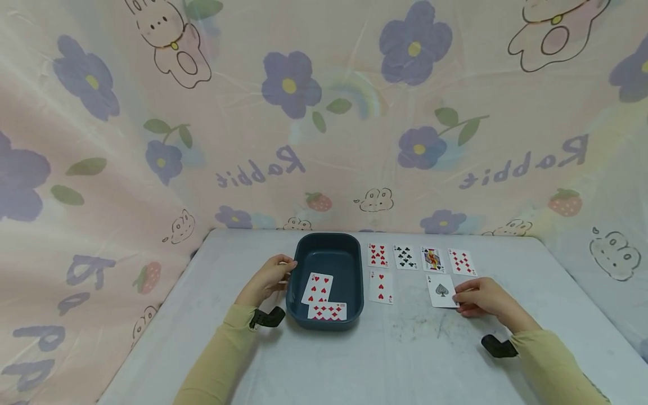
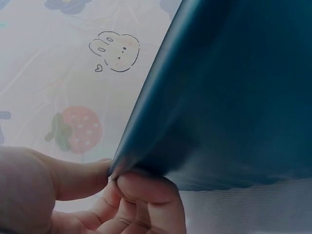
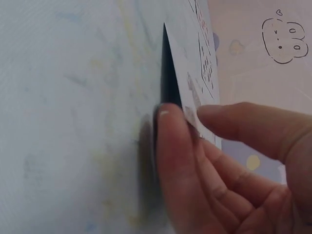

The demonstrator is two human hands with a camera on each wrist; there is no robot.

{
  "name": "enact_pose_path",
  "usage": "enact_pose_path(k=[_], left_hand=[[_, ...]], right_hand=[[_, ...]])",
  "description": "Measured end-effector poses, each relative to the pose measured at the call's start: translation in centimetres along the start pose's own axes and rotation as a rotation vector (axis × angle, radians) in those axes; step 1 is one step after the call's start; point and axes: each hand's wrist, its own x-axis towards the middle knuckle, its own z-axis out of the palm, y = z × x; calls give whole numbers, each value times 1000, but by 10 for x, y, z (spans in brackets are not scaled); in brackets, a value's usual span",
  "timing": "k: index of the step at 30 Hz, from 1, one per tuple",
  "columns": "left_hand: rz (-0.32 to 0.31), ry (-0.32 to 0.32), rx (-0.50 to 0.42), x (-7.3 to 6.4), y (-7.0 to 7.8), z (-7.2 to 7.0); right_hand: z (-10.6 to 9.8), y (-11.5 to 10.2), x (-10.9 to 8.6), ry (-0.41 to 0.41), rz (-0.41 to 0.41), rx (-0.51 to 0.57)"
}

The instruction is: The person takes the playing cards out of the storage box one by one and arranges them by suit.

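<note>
My left hand pinches the left rim of a dark blue rectangular tray. In the left wrist view the thumb and curled fingers meet on that rim. Inside the tray lie a heart card and a diamond card, overlapping. Over on the right, my right hand holds the ace of spades by its right edge. The right wrist view shows this card tilted, one side raised off the table, between thumb and fingers.
Right of the tray, a row holds a heart card, a club card, a face card and a diamond card. A three of hearts lies below the first. A patterned curtain hangs behind the white table.
</note>
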Motion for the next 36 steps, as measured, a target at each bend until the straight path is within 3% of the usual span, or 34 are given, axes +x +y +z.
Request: enact_pose_path(k=[14,31,36], left_hand=[[20,-16,-23,1,-2,-10],[10,-13,-30,1,-2,-10],[3,-15,-32,2,-1,-10]], right_hand=[[-3,-2,-3,17,-5,-65],[-7,-9,-8,32,-39,-169],[-1,-24,-8,-8,-139,-182]])
